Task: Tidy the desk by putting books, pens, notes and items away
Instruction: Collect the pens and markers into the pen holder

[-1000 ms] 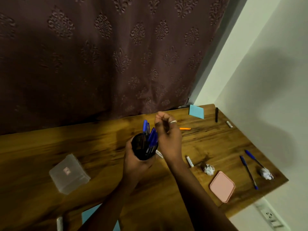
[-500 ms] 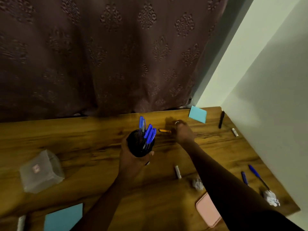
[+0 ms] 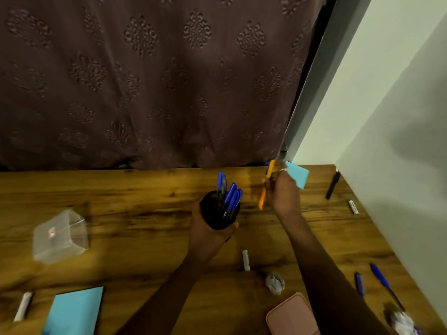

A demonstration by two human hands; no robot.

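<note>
**Head view**

1. Hands. The left hand [image 3: 205,238] wraps the lower wall of the black cup [image 3: 219,211]. The hand hides the cup's base, so contact with the desk [image 3: 145,201] cannot be told. Blue pens [image 3: 231,197] stand in the cup, caps up. The right hand [image 3: 284,197] is closed round the orange pen [image 3: 263,197]. This pen stands steeply, with its upper end at the curtain [image 3: 145,81] hem. Its lower end is just right of the cup and apart from it.

2. Edges and room.
- The rear desk edge meets the curtain. The right edge runs along the wall [image 3: 399,117].
- Bare wood lies between the cup and the clear box [image 3: 60,235], and from the cup back to the rear edge.
- The black pen [image 3: 332,186], wall stick [image 3: 353,207], long pen [image 3: 384,284] and corner ball [image 3: 401,322] lie close along the right edge.
- The centre stick [image 3: 246,260] and paper ball [image 3: 275,283] lie between the forearms.
- The left stick [image 3: 23,307] lies just left of the pad [image 3: 75,310].

3. Hidden or unclear.
- The right hand covers the near corner of the blue note [image 3: 298,176].
- The right forearm lies just beside the short pen [image 3: 359,284] and may cover part of it.
- The bottom frame edge cuts off the pad, the pink case [image 3: 290,315] and the corner ball.
- The near desk edge is out of frame.
- The right fingers are blurred, so their exact placement cannot be read.
</note>
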